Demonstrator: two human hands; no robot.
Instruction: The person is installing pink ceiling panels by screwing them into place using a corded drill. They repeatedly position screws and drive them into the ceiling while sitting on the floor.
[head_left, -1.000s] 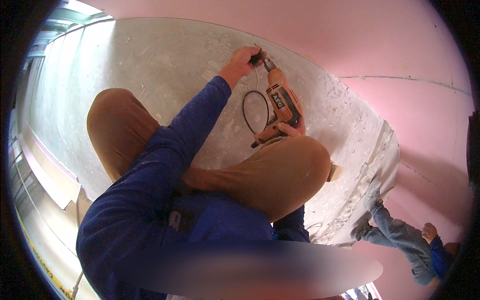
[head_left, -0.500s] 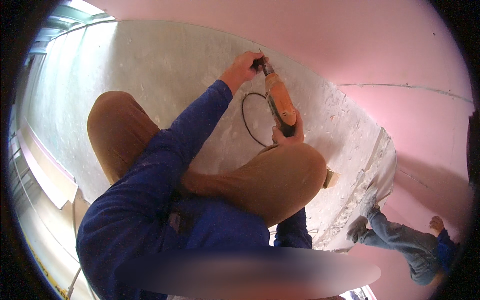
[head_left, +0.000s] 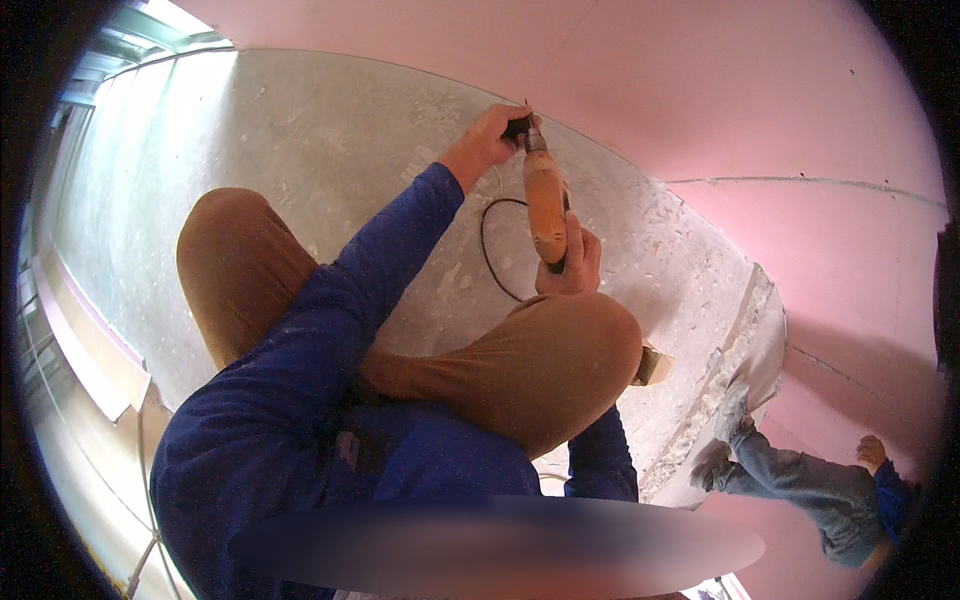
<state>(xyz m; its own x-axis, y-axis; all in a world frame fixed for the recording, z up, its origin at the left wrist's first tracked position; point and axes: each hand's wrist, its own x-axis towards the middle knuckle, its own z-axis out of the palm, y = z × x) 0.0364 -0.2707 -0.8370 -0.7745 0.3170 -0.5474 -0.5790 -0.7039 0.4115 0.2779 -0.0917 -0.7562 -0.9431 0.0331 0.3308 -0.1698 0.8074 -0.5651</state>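
An orange corded drill points away from me, its tip close to the foot of the pink wall. My right hand is wrapped round its rear grip, just beyond my bent right knee. At the front, my left hand is closed on a black part beside the chuck, seemingly a side handle. A thin bit sticks out past the chuck. The black cord curves over the grey floor to the left of the drill. My right forearm is mostly hidden behind my knee.
Pink board lines the wall ahead and to the right, with a seam across it. Rough debris lies along the floor's right edge. Another person's legs are at lower right. Long boards lie at far left.
The rear of the drill has swung left with my right hand, so the drill stands straighter. My left hand stays at its front. The view has shifted slightly.
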